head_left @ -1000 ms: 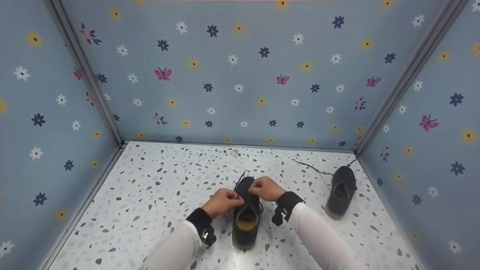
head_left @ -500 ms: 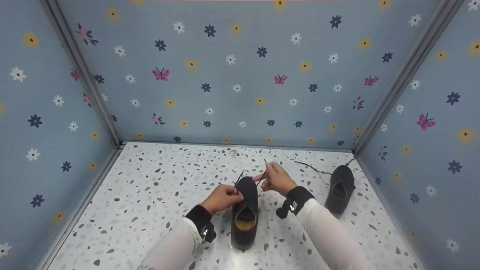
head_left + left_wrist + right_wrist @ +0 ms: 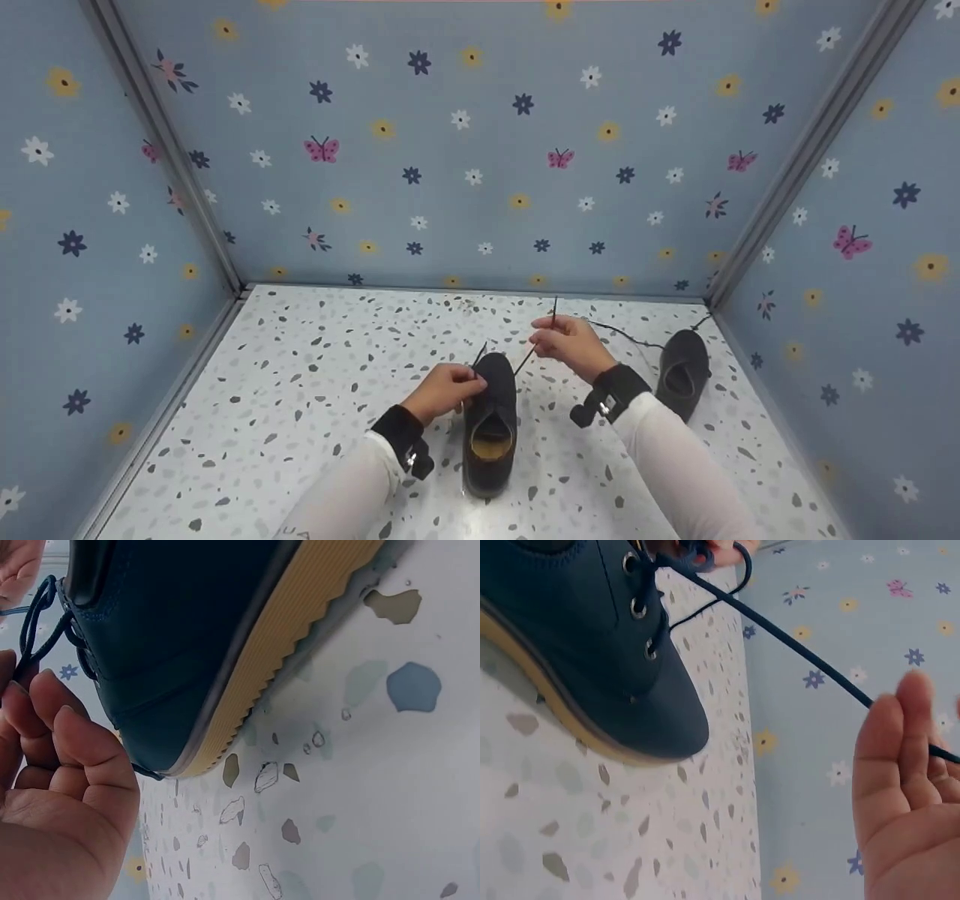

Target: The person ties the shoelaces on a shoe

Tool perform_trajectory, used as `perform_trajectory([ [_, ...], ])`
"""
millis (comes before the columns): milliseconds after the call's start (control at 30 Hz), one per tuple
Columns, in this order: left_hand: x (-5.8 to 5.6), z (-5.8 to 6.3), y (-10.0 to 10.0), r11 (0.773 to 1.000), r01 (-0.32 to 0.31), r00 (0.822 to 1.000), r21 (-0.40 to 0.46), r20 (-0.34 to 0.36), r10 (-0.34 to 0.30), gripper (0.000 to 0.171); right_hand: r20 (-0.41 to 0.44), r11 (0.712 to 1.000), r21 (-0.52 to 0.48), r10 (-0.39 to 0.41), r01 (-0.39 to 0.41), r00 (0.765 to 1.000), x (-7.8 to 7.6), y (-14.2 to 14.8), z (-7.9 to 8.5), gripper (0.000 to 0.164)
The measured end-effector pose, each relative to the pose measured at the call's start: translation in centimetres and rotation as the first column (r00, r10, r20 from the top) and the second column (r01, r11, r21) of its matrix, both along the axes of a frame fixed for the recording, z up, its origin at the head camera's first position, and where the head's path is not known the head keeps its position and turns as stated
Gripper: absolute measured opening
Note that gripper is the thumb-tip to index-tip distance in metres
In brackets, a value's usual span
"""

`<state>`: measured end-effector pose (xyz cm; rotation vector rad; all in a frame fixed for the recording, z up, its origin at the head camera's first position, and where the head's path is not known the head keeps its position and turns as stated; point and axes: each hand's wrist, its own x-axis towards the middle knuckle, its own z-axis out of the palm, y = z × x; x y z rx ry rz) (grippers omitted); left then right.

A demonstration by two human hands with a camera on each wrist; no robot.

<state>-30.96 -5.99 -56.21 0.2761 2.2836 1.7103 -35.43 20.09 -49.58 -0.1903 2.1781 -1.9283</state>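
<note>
A dark blue lace-up shoe [image 3: 491, 457] stands on the floor, toe toward the far wall; its tan sole [image 3: 292, 607] shows in the left wrist view. At its left side, my left hand [image 3: 444, 391] pinches a looped shoelace [image 3: 33, 634] above the eyelets. To the right of the toe, my right hand [image 3: 574, 346] holds the other lace length [image 3: 802, 652] between thumb and fingers. That lace runs straight from the shoe's lacing, and its free end pokes up past the hand. Left fingers partly hide the knot area.
A second dark shoe [image 3: 684, 371] stands to the right, partly behind my right forearm, its loose lace [image 3: 626, 334] trailing left over the speckled floor [image 3: 337, 360]. Flower-patterned panels [image 3: 480, 150] enclose the floor at the back and both sides.
My right hand has moved from above the shoe up and to the right, drawing a lace outward into a straight line. My left hand stays near the same spot, still pinching lace.
</note>
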Motion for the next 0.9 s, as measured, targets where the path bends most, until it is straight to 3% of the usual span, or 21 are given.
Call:
perform_trajectory([
  [200,-0.1,0.0,0.1,0.999,-0.008,1.0,0.034,0.009,0.008,0.024,-0.056,0.999,0.038,0.01,-0.008,0.998,0.0,1.5,-0.3,0.027],
  [433,-0.2,0.5,0.4,0.995,-0.036,0.999,0.094,0.033,0.033,0.023,-0.088,0.996,0.069,-0.046,0.052,0.995,-0.1,2.1,-1.2,0.025],
  [633,-0.6,1.0,0.4,0.979,-0.073,0.995,0.189,0.079,0.059,0.016,0.007,0.995,-0.061,-0.073,0.073,0.997,0.0,1.3,-1.7,0.035],
  [767,-0.7,1.3,0.3,0.967,-0.082,0.995,0.241,0.082,0.064,0.017,0.085,0.988,-0.149,-0.029,0.042,0.996,0.3,0.7,-1.9,0.042],
  [900,-0.7,1.6,0.2,0.959,-0.09,0.994,0.269,0.079,0.071,0.028,0.129,0.988,-0.151,0.034,-0.014,0.991,0.5,0.2,-2.1,0.047],
])
